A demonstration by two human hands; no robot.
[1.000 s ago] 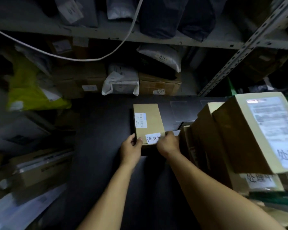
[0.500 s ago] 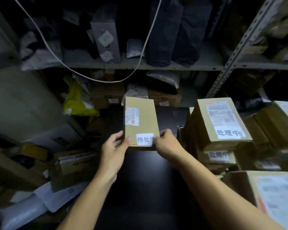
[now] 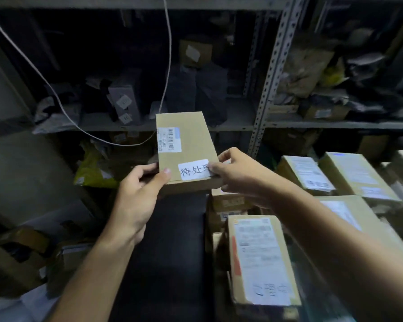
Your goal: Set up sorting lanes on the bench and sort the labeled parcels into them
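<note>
Dim shelving [image 3: 261, 124] behind. Left grip [image 3: 135, 196] and right grip [image 3: 240, 173] both clasping labeled parcel [image 3: 186, 145] between them, above dark bench [image 3: 168, 252].

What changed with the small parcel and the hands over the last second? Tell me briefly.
The small parcel was lifted off the dark bench and now hangs in the air in front of the shelves. The left hand shifted to grip its left edge with the thumb on top. The right hand still pinches the corner at the white handwritten label. The parcel stack on the right stayed put.
</note>
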